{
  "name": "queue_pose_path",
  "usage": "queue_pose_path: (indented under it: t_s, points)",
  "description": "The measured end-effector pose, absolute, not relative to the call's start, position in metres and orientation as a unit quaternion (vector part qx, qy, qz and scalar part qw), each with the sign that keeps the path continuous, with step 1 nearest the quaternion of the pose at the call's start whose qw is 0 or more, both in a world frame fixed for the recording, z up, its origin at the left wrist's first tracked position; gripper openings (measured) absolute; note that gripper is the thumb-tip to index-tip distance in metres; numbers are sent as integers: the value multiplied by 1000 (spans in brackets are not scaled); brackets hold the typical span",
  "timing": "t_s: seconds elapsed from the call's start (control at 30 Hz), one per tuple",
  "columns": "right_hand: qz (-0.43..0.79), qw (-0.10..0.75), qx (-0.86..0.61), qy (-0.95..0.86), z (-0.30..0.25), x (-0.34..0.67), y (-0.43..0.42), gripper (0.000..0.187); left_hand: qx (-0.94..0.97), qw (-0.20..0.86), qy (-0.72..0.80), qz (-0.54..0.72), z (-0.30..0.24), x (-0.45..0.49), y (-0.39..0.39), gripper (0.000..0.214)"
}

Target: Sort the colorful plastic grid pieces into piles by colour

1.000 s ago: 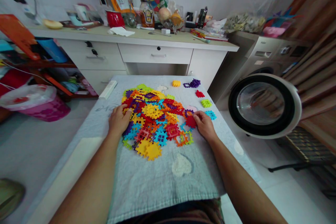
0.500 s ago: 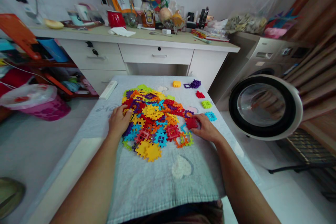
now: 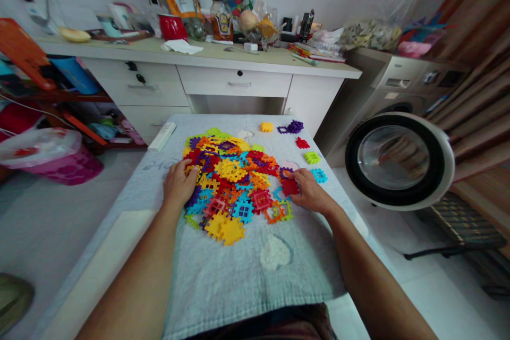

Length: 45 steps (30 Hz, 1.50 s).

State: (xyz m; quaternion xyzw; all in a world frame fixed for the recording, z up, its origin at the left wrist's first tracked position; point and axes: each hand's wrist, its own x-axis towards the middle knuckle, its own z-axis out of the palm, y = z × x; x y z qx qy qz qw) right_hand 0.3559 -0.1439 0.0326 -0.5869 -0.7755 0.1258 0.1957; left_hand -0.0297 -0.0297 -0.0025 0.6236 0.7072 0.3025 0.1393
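Observation:
A heap of colourful plastic interlocking tiles (image 3: 231,170) with toothed edges lies on a cloth-covered table. My left hand (image 3: 180,183) rests against the heap's left edge, thumb and fingers apart, touching tiles and holding none. At the heap's right edge, my right hand (image 3: 311,190) pinches a solid red tile (image 3: 290,187) between thumb and fingers. Just below that hand lie an orange frame tile (image 3: 274,213) and a green one. Two yellow tiles (image 3: 227,227) sit at the heap's near edge.
Along the table's right side lie smaller groups: yellow (image 3: 266,127), purple (image 3: 295,126), red (image 3: 303,143), green (image 3: 312,157) and blue (image 3: 319,175). A white box (image 3: 162,137) is at the back left. Beyond are a cluttered counter (image 3: 215,58) and a washing machine with its door (image 3: 398,159) open.
The view has shifted slightly. My right hand's fingers have moved a little over the red tile, which shows at a slightly different angle. My left hand stays in place.

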Motion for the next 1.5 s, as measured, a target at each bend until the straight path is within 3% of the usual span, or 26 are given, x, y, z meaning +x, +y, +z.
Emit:
queue_pose_path:
  t_s: [0.37,0.47,0.73,0.97,1.5]
  points:
    - [61,211,-597,-771,82,408,-108,42,628,136,705,301,-7,-32,-27,50]
    - [35,210,-646,-733,77,434,-66,46,632,135,698,307,-8,-33,-27,50]
    - [45,100,-737,-667,58,457,16,51,630,133,702,304,-10,-35,-24,47]
    - [55,45,-756,-650,49,463,33,53,629,138,705,298,-6,-33,-26,48]
    - [52,28,-752,-657,50,455,40,59,633,134,702,299,-9,-34,-26,48]
